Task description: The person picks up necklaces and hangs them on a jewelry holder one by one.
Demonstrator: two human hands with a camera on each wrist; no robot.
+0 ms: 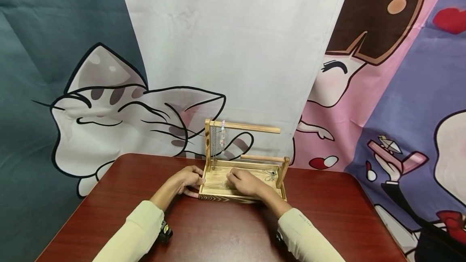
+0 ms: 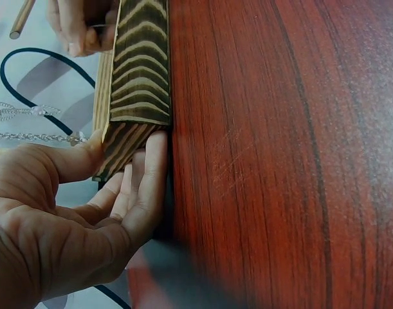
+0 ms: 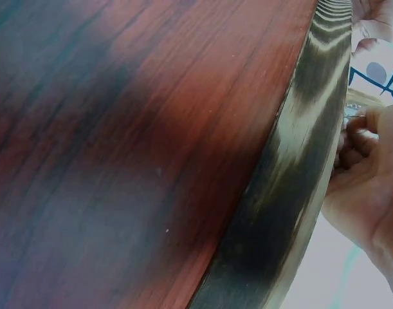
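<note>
A wooden jewelry stand (image 1: 218,198) with a shallow tray base and two bars sits on the table. My left hand (image 1: 190,179) grips the tray's left end, thumb at the top rim and fingers against the end face, as the left wrist view shows. Over the tray, my right hand (image 1: 245,182) has its fingers curled and pinches a thin silvery chain (image 3: 354,116), mostly hidden by the fingers. Silvery chains (image 1: 214,140) and a pastel beaded strand (image 1: 223,132) hang at the left of the upper bar. Another silvery chain (image 1: 271,175) lies in the tray's right part.
The stand's upper bar (image 1: 251,127) reaches right from a tall left post (image 1: 208,144). A lower bar (image 1: 262,158) joins a short right post (image 1: 282,173). Behind the reddish-brown table (image 1: 225,229) hangs a cartoon-printed cloth (image 1: 233,51).
</note>
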